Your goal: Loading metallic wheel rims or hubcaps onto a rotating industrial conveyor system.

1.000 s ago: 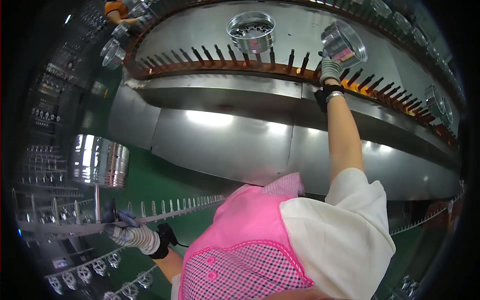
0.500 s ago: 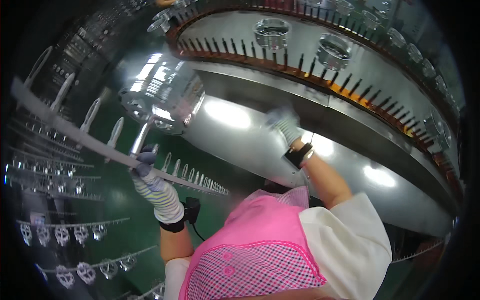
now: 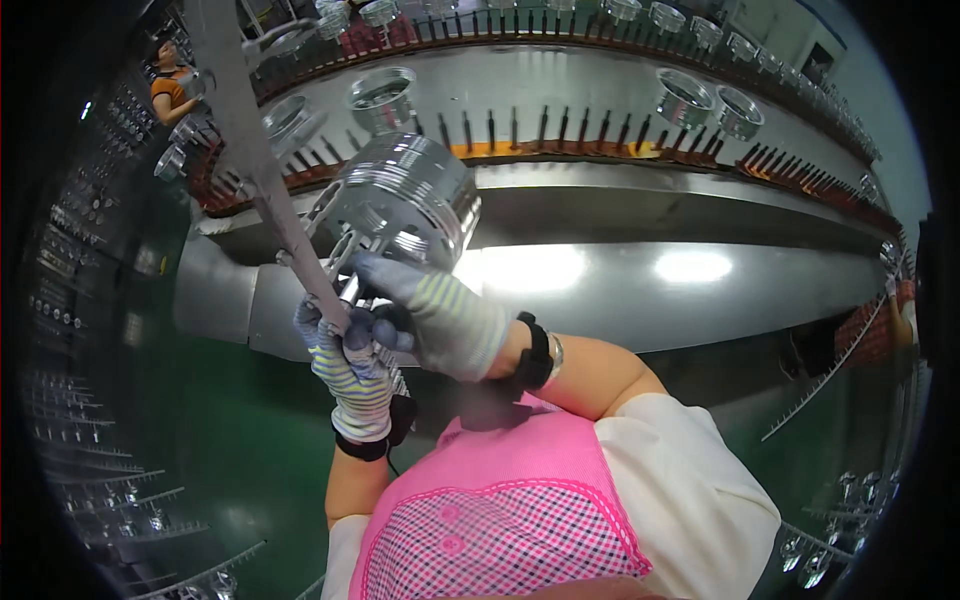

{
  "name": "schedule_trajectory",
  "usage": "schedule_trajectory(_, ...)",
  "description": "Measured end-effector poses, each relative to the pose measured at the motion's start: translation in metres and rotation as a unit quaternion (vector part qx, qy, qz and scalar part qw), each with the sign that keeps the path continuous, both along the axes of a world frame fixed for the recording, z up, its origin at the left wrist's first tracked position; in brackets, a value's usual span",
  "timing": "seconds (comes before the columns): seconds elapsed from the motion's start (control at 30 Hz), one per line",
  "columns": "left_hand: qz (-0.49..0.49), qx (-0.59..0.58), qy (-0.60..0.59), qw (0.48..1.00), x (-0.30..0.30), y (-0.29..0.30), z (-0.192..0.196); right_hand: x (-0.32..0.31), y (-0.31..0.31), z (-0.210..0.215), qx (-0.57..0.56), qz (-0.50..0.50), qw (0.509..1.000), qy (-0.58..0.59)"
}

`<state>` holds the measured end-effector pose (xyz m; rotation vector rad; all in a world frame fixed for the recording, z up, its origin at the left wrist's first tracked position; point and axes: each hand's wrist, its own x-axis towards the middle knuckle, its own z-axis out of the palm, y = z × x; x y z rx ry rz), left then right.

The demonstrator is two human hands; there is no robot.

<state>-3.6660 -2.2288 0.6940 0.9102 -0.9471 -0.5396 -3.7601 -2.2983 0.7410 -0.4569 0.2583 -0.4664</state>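
A long grey bar [image 3: 268,165] with metal clips runs steeply down from the top left. My left hand [image 3: 348,375], in a striped glove, is closed around its lower part. Beside the bar is a shiny ribbed metal cylinder [image 3: 410,195], tilted, with a short bright stem [image 3: 351,289] below it. My right hand [image 3: 450,315], gloved too, is closed around this stem, fingers bent just under the cylinder and close to the left fingers. The fingertips of both hands are partly hidden, so where the stem meets the bar cannot be made out.
Ahead curves a metal conveyor table [image 3: 590,85] edged with upright dark pins [image 3: 545,125]. Clear round cups [image 3: 685,97] stand along it. A smooth metal panel [image 3: 610,285] slopes below. At far left is another person [image 3: 172,85]; racks of shiny parts [image 3: 130,520] hang lower left.
My right hand has come from the metal panel to the stem beside my left hand. The bar has swung steeper, and the cylinder now appears farther right. The whole view has shifted.
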Motion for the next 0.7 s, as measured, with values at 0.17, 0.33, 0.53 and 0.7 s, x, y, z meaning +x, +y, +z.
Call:
schedule_trajectory(0.17, 0.047, 0.049, -0.013, 0.998, -0.101, -0.047, -0.028, -0.104, -0.052, -0.02, 0.085, -0.024, 0.994, 0.059)
schedule_trajectory(0.33, 0.137, 0.112, -0.26, 0.949, -0.166, -0.086, -0.056, -0.204, -0.136, -0.087, 0.111, -0.306, 0.945, 0.037)
schedule_trajectory(0.53, 0.244, 0.139, -0.154, 0.947, -0.174, -0.05, -0.024, -0.482, -0.333, -0.219, -0.014, -0.625, 0.724, 0.292)
schedule_trajectory(0.7, 0.41, 0.167, -0.241, 0.864, -0.191, -0.057, -0.004, -0.697, -0.449, -0.272, -0.054, -0.663, 0.631, 0.399)
